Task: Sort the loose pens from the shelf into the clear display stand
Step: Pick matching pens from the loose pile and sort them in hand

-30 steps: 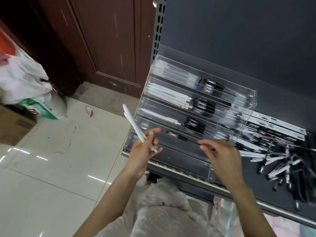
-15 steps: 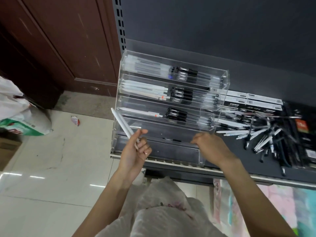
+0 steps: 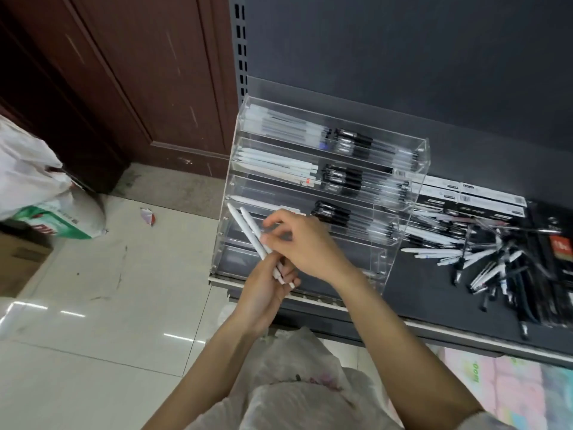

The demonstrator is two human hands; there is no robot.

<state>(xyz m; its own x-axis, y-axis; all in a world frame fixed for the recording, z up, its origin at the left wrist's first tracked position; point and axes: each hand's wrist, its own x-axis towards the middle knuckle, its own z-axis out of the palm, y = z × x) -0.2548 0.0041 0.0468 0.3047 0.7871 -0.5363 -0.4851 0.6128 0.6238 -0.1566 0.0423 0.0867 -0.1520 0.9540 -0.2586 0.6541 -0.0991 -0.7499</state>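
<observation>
**Two white pens held in front of the stand**

The clear display stand sits at the left end of the dark shelf, its left wall at the shelf's end, with tiled floor beyond. It has five stepped tiers: the top three hold white pens on the left and black-gripped pens on the right; the two lowest look nearly bare through the glare.

Both hands meet in front of the lower tiers and block the view into them. The left hand grips two white pens at their lower ends, tips slanting up-left across the stand's left edge. The right hand curls over them from above, its fingers pinching the same pens.

To the right, well apart from the hands, a pile of loose pens lies tangled on the shelf, too many to count, with flat boxes behind it.

On the floor stand a white bag, a green-printed sack and a cardboard box, before a brown door.
</observation>
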